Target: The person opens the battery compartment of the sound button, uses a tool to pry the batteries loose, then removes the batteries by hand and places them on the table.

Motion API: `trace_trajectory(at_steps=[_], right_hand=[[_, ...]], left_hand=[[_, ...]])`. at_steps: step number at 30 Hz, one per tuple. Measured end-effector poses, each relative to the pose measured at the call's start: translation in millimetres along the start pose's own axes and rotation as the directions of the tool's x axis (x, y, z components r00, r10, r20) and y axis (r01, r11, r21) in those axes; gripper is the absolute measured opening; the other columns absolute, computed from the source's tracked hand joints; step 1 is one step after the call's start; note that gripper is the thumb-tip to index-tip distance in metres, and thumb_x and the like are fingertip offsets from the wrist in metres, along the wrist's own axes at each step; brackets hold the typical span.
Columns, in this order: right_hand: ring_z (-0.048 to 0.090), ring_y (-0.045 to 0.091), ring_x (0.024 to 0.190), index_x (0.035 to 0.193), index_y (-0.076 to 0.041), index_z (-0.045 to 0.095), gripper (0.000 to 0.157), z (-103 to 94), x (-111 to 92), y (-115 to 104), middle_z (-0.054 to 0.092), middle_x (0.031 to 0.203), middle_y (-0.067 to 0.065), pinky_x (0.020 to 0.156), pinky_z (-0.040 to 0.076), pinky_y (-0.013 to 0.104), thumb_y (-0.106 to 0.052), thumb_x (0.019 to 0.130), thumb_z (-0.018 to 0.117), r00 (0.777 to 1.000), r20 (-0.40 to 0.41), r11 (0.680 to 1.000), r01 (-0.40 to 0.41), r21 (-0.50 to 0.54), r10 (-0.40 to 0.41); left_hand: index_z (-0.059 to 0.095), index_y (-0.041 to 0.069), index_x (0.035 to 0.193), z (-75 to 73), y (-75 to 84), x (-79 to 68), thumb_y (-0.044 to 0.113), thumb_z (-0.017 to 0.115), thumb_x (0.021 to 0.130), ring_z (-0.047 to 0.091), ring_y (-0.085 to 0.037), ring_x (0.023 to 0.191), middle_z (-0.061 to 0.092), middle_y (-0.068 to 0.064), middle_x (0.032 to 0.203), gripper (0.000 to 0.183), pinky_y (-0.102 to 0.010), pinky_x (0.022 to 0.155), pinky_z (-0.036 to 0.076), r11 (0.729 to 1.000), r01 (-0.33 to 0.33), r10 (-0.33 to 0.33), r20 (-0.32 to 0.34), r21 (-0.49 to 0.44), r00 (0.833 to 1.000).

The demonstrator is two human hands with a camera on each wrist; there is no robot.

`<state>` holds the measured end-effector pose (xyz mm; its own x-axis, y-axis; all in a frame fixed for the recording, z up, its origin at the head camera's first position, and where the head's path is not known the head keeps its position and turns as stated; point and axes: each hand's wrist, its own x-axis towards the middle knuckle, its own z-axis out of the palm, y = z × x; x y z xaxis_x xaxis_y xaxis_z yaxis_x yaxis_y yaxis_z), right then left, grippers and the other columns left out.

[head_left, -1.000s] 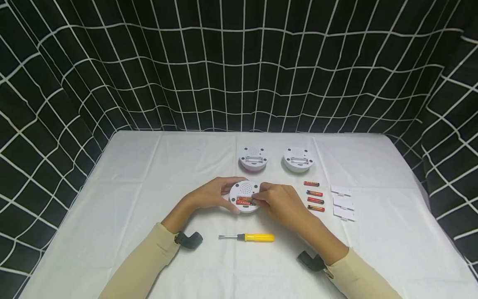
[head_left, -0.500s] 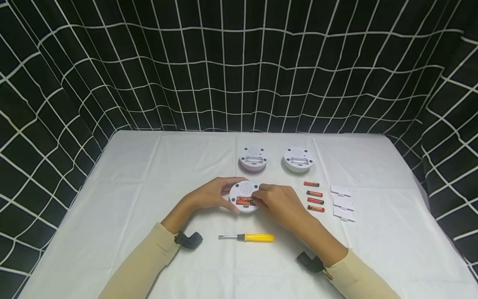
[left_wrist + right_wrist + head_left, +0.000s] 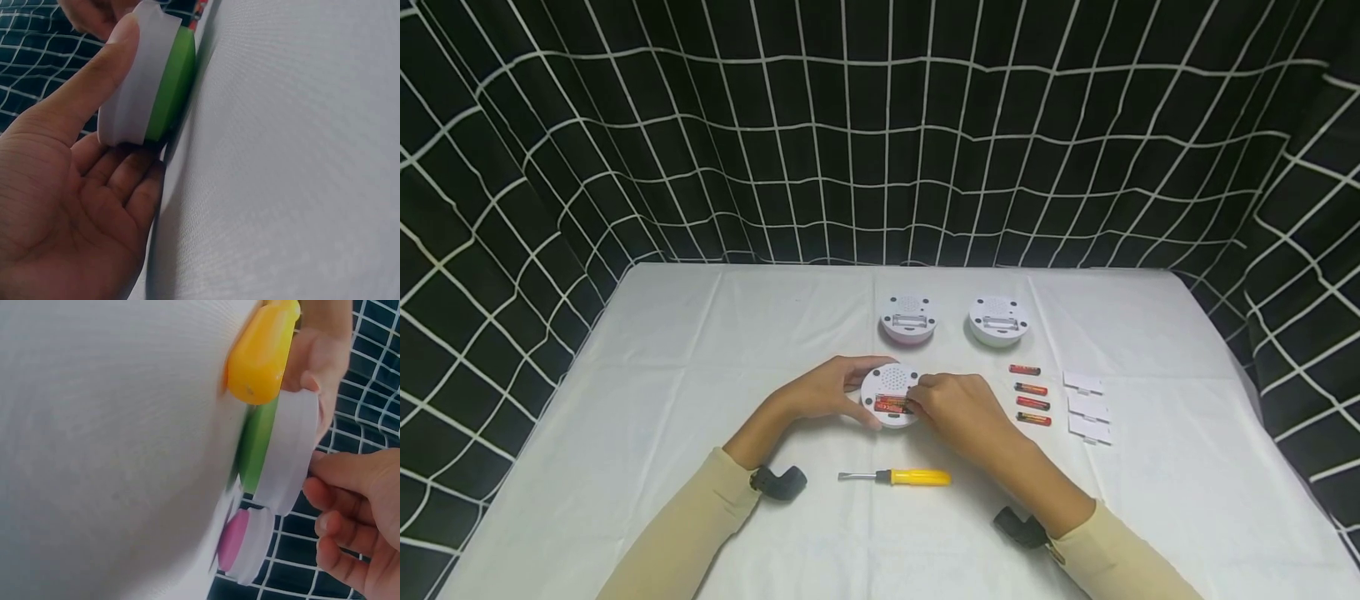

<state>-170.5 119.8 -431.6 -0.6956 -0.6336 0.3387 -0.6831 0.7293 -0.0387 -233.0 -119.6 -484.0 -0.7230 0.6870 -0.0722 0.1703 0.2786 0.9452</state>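
Observation:
My left hand (image 3: 831, 389) holds a round white-and-green device (image 3: 891, 377) by its side, its underside with speaker holes facing up. In the left wrist view my thumb lies along the white rim and the fingers curl beneath. Two red AAA batteries (image 3: 891, 404) lie side by side in the device's battery compartment. The fingertips of my right hand (image 3: 962, 410) pinch at the right end of a battery and hide that end. In the right wrist view, my right thumb and forefinger (image 3: 320, 492) meet at the device's face.
Two similar devices, one pink-edged (image 3: 909, 319) and one pale green (image 3: 998, 322), stand behind, compartments uncovered. Several loose batteries (image 3: 1033, 403) and white battery covers (image 3: 1088, 407) lie at right. A yellow-handled screwdriver (image 3: 917, 477) lies in front on the white cloth.
My right fingertips have shifted slightly at the batteries' right end, and the upper battery now sits closer against the lower one. My left hand and the device have stayed in place.

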Motion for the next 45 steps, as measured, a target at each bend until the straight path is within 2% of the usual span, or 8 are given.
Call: trace_trajectory(at_steps=[12, 22, 28, 33, 37, 40, 43, 45], right_hand=[[0.065, 0.015, 0.066, 0.089, -0.013, 0.076, 0.012, -10.6, -2.4, 7.9, 0.071, 0.082, -0.005, 0.058, 0.054, 0.033, -0.009, 0.081, 0.084, 1.0, 0.013, 1.0, 0.018, 0.002, -0.018], [0.053, 0.008, 0.056, 0.091, -0.014, 0.078, 0.009, -34.0, -5.4, 15.6, 0.067, 0.078, -0.008, 0.047, 0.039, 0.024, -0.01, 0.083, 0.082, 1.0, 0.025, 0.999, 0.005, 0.035, -0.006], [0.051, 0.005, 0.057, 0.09, -0.016, 0.078, 0.011, -49.9, -23.0, 28.3, 0.064, 0.073, -0.011, 0.047, 0.04, 0.025, -0.009, 0.083, 0.082, 0.998, 0.044, 0.998, -0.055, 0.039, 0.054], [0.054, 0.006, 0.059, 0.089, -0.017, 0.076, 0.015, -56.5, -45.2, 40.8, 0.061, 0.071, -0.012, 0.047, 0.04, 0.026, -0.007, 0.08, 0.084, 0.997, 0.012, 0.996, -0.078, 0.03, 0.078], [0.07, 0.014, 0.074, 0.088, -0.018, 0.076, 0.018, -57.4, -63.2, 51.5, 0.063, 0.071, -0.014, 0.046, 0.039, 0.026, -0.007, 0.078, 0.085, 0.995, 0.001, 0.994, -0.103, 0.017, 0.103], [0.069, 0.012, 0.073, 0.088, -0.02, 0.076, 0.02, -57.6, -74.6, 58.4, 0.063, 0.07, -0.015, 0.047, 0.039, 0.025, -0.007, 0.076, 0.086, 0.99, 0.024, 0.991, -0.137, 0.009, 0.136], [0.057, 0.006, 0.062, 0.089, -0.019, 0.077, 0.021, -58.3, -83.7, 63.5, 0.064, 0.073, -0.013, 0.047, 0.039, 0.025, -0.006, 0.076, 0.087, 0.985, 0.049, 0.986, -0.165, 0.003, 0.165], [0.058, 0.008, 0.064, 0.089, -0.019, 0.078, 0.02, -58.1, -87.7, 66.7, 0.067, 0.076, -0.011, 0.048, 0.04, 0.027, -0.006, 0.076, 0.086, 0.983, 0.057, 0.984, -0.175, -0.001, 0.175]], left_hand=[[0.045, 0.012, 0.153, 0.6, 0.3, 0.7, 0.012, 0.093, 0.072, 0.051, -0.015, 0.137, 0.056, -0.002, 0.148, 0.094, -0.03, 0.116, 0.038, 1.0, -0.006, 0.006, -0.003, 0.024, 1.0], [0.045, 0.012, 0.153, -3.2, 0.2, -1.1, 0.013, 0.093, 0.071, 0.05, -0.016, 0.138, 0.055, -0.002, 0.148, 0.096, -0.029, 0.117, 0.037, 0.999, 0.012, -0.011, -0.018, 0.036, 1.0], [0.045, 0.011, 0.153, -0.7, -2.5, -0.4, 0.013, 0.093, 0.071, 0.05, -0.017, 0.138, 0.055, -0.003, 0.149, 0.095, -0.03, 0.117, 0.036, 1.0, 0.008, -0.008, -0.016, 0.029, 1.0], [0.046, 0.014, 0.153, -0.1, -4.1, 4.3, 0.016, 0.094, 0.071, 0.048, -0.015, 0.139, 0.055, 0.0, 0.149, 0.095, -0.029, 0.118, 0.035, 0.999, 0.0, 0.0, -0.004, 0.05, 1.0], [0.046, 0.014, 0.153, -0.1, -5.9, 6.4, 0.016, 0.094, 0.071, 0.049, -0.015, 0.139, 0.056, 0.001, 0.148, 0.095, -0.028, 0.117, 0.036, 0.998, 0.0, 0.0, 0.004, 0.057, 1.0], [0.046, 0.014, 0.153, -0.2, -6.4, 6.0, 0.015, 0.094, 0.071, 0.049, -0.016, 0.139, 0.056, -0.001, 0.148, 0.095, -0.029, 0.117, 0.036, 0.998, -0.004, 0.004, 0.0, 0.055, 1.0], [0.045, 0.014, 0.153, -0.8, -5.8, 4.4, 0.017, 0.094, 0.07, 0.048, -0.016, 0.139, 0.055, -0.001, 0.148, 0.097, -0.029, 0.118, 0.035, 0.998, 0.002, -0.001, -0.007, 0.06, 1.0], [0.045, 0.014, 0.153, -1.4, -4.3, 2.8, 0.018, 0.094, 0.07, 0.048, -0.016, 0.14, 0.055, -0.001, 0.149, 0.097, -0.03, 0.118, 0.035, 0.998, 0.005, -0.004, -0.012, 0.061, 1.0]])
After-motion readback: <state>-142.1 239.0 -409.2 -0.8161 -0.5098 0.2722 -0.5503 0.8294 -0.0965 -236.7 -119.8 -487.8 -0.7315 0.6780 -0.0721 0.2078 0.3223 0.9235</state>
